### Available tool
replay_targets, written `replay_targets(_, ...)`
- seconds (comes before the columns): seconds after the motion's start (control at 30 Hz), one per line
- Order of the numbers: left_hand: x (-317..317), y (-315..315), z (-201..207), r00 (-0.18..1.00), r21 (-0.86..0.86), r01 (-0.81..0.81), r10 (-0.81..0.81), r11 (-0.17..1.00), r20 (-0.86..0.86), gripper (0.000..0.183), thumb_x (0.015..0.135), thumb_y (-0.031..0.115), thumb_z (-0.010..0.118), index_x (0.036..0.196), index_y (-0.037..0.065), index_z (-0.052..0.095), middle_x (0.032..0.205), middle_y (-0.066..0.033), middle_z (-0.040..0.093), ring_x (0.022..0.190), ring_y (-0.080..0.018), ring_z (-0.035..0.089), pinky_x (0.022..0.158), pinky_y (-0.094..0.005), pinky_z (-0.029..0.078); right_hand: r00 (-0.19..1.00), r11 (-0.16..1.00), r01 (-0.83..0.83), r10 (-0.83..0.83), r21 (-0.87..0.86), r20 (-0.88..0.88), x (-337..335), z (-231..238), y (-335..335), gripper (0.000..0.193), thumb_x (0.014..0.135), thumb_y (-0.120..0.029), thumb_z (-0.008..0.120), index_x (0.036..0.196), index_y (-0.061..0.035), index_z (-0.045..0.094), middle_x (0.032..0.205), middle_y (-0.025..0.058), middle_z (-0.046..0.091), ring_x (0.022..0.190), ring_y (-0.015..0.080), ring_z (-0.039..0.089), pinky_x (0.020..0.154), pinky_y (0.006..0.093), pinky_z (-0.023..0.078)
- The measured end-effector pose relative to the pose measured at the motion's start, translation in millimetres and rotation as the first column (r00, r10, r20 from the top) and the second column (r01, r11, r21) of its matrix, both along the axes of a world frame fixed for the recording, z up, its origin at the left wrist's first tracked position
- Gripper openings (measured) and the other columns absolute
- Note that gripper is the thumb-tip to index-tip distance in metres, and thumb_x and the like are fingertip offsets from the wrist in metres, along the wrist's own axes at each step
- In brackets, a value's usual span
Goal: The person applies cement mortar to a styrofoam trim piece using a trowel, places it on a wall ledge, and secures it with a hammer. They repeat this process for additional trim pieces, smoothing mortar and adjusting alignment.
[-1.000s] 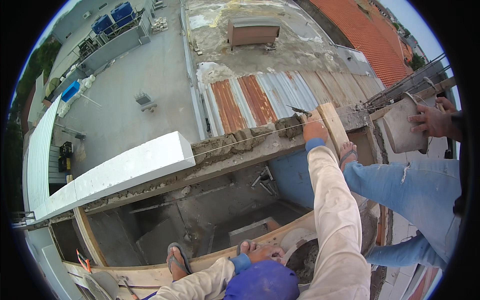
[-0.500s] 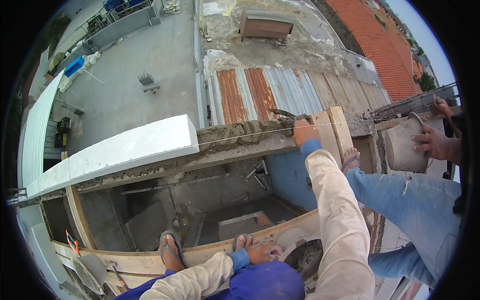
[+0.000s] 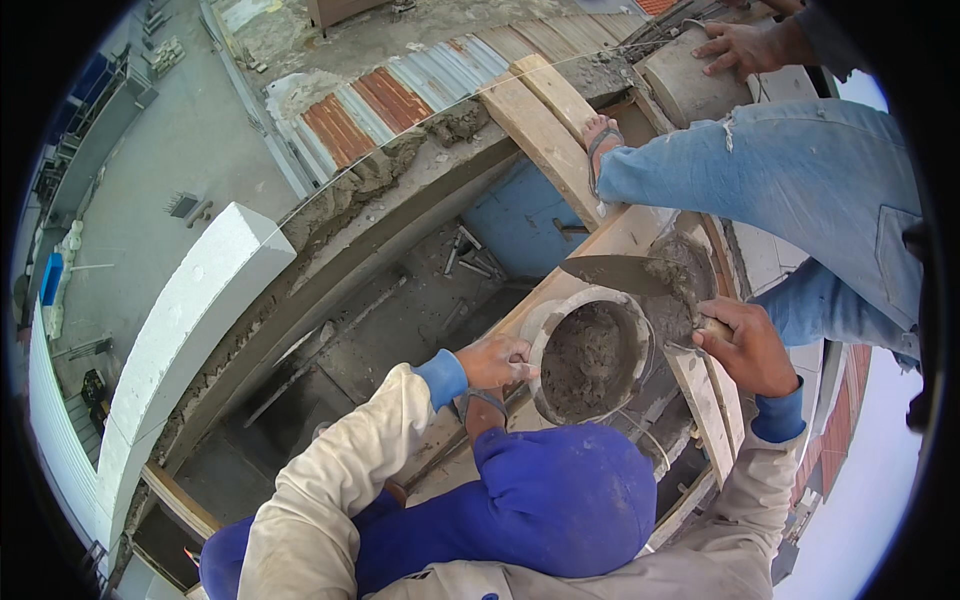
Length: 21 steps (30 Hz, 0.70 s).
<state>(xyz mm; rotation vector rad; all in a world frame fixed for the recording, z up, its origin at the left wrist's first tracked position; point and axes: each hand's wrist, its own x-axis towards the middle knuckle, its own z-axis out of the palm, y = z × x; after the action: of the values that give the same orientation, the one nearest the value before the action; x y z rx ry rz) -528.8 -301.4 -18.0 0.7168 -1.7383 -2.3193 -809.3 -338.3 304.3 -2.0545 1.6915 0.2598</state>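
My right hand (image 3: 748,345) is closed round the handle of a trowel (image 3: 612,274). Wet mortar clings to the handle end of its blade, which reaches left above the far rim of a bucket (image 3: 541,326). Grey mortar (image 3: 590,362) lies inside that bucket. At the bucket's left side, my left hand (image 3: 494,362) has its fingers curled against the rim. Behind the trowel, more mortar (image 3: 690,265) sits in a second container, partly hidden by the blade. A mortar bed (image 3: 375,185) runs along the wall top, up to a row of white blocks (image 3: 200,325).
A co-worker's jeans-clad leg (image 3: 760,170) reaches in from the right, the sandalled foot (image 3: 601,140) on wooden planks (image 3: 540,130). Their hand (image 3: 745,48) touches another bucket (image 3: 690,78). A string (image 3: 440,104) stretches above the wall. Below it opens a deep gap (image 3: 400,290).
My right hand has brought the trowel back from the wall's mortar bed to the bucket. The left hand has moved to the bucket's rim. The view has swung right and down.
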Motion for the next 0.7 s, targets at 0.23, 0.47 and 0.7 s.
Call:
replay_targets(0.23, 0, -25, 6, 0.992, -0.009, 0.127, -0.127, 0.992, 0.005, 0.031, 0.097, 0.030, 0.073, 0.101, -0.001, 0.070, 0.086, -0.0052, 0.070, 0.077, -0.0137, 0.064, 0.069, -0.0331, 0.053, 0.777, 0.999, -0.010, -0.024, -0.051, -0.629, -1, -72, 63, 0.013, 0.089, -0.018, 0.066, 0.087, -0.0066, 0.072, 0.089, 0.0129, 0.073, 0.083, 0.0348, 0.074, 0.075, 0.0468, 0.060)
replay_targets(0.47, 1, -15, 2, 0.999, -0.074, 0.032, -0.029, 0.997, 0.038, 0.026, 0.096, 0.025, 0.074, 0.098, 0.000, 0.072, 0.087, -0.0033, 0.071, 0.079, -0.0116, 0.063, 0.071, -0.0326, 0.051, 0.863, 0.994, -0.008, 0.061, 0.107, -0.502, 34, -123, 144, 0.022, 0.095, -0.018, 0.059, 0.112, -0.0060, 0.064, 0.110, 0.0108, 0.069, 0.089, 0.0303, 0.074, 0.071, 0.0442, 0.060)
replay_targets(0.7, 3, -20, 9, 1.000, -0.136, 0.026, -0.028, 0.990, -0.013, 0.023, 0.093, 0.022, 0.076, 0.093, 0.000, 0.072, 0.083, -0.0027, 0.070, 0.077, -0.0104, 0.061, 0.069, -0.0317, 0.050, 0.862, 0.959, 0.269, -0.282, -0.093, -0.421, -21, -121, 164, 0.032, 0.102, -0.030, 0.057, 0.121, -0.0056, 0.064, 0.108, 0.0141, 0.070, 0.088, 0.0367, 0.072, 0.077, 0.0478, 0.060)
